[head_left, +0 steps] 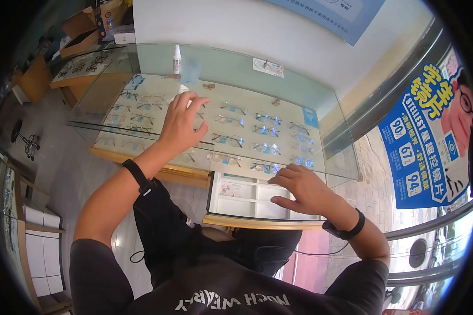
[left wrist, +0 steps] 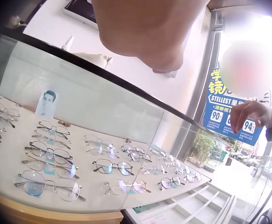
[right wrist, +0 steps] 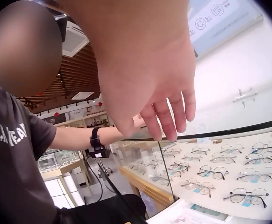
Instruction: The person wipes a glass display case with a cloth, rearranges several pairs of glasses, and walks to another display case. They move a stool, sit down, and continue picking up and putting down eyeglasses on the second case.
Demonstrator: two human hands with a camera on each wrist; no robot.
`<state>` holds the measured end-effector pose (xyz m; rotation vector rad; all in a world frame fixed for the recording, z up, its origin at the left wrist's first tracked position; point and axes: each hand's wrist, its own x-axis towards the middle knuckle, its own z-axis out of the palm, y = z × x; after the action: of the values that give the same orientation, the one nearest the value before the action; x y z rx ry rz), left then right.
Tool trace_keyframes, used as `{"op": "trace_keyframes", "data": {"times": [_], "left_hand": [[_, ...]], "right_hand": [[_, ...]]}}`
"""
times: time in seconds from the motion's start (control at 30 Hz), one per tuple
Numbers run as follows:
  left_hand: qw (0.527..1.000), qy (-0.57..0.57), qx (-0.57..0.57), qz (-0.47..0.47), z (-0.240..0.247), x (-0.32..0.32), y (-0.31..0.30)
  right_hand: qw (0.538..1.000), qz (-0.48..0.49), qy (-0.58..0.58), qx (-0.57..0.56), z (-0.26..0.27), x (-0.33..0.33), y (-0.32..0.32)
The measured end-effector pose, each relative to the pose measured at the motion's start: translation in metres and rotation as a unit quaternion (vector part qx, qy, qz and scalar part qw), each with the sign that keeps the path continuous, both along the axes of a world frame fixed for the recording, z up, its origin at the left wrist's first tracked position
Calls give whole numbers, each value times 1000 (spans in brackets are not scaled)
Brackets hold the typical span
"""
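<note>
My left hand [head_left: 184, 121], its fingers bent and apart with nothing between them, is over the glass display case [head_left: 278, 86]. Rows of eyeglasses [head_left: 227, 139] lie inside on a pale surface. The left wrist view shows part of that hand [left wrist: 140, 37] above the case and glasses [left wrist: 112, 167]. My right hand [head_left: 305, 189] is over the white divided drawer [head_left: 237, 208] at the front of the case, fingers loosely bent and holding nothing. In the right wrist view, the fingers of the right hand [right wrist: 150, 88] hang down near the glass edge.
A white spray bottle [head_left: 177, 60] and a small card [head_left: 268, 67] are at the case's back. A blue poster [head_left: 415, 142] stands at the right. Boxes [head_left: 81, 37] are at the back left, and a wheeled stool [head_left: 27, 140] is on the left floor.
</note>
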<state>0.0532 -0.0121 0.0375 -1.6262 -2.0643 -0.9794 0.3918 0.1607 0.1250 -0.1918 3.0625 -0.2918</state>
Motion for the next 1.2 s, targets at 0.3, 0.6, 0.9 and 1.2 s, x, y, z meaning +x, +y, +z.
{"op": "trace_keyframes", "data": {"times": [0.3, 0.6, 0.9, 1.2], "left_hand": [[984, -96, -145, 35, -10, -78, -11], [980, -156, -111, 51, -15, -87, -29], [955, -290, -56, 32, -34, -103, -42], [967, -247, 36, 54, -53, -98, -44]], "right_hand": [[977, -200, 36, 67, -62, 87, 6], [965, -234, 79, 93, -76, 86, 5], [945, -247, 153, 153, -95, 71, 32], [942, -261, 145, 151, -102, 34, 74]]}}
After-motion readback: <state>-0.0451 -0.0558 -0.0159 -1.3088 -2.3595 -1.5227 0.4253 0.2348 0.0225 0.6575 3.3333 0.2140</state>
